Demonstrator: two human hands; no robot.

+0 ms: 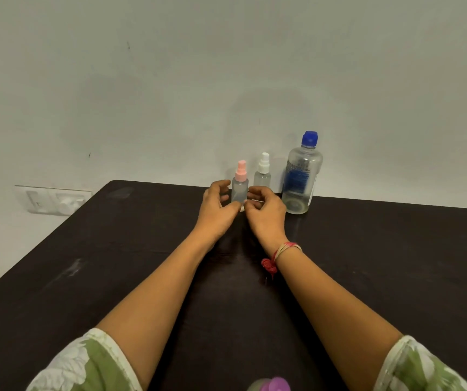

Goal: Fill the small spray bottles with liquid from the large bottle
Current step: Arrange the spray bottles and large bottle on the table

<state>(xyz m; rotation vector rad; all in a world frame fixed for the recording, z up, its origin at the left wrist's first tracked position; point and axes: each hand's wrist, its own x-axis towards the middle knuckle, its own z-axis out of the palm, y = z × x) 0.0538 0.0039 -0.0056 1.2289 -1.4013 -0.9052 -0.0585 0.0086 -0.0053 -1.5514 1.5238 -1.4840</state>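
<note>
Pink spray bottle (239,185), upright, is flanked closely by left grip (217,205), fingers apart, and right grip (266,211), whose hold cannot be told.

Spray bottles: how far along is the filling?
Nothing looks done: the large bottle has its blue cap on, and the pink-topped spray bottle and white-topped spray bottle have their tops on. In hand: the left hand and right hand flank the pink-topped one's base; whether either grips it is unclear. Remaining: uncapping, pouring, closing both.
</note>
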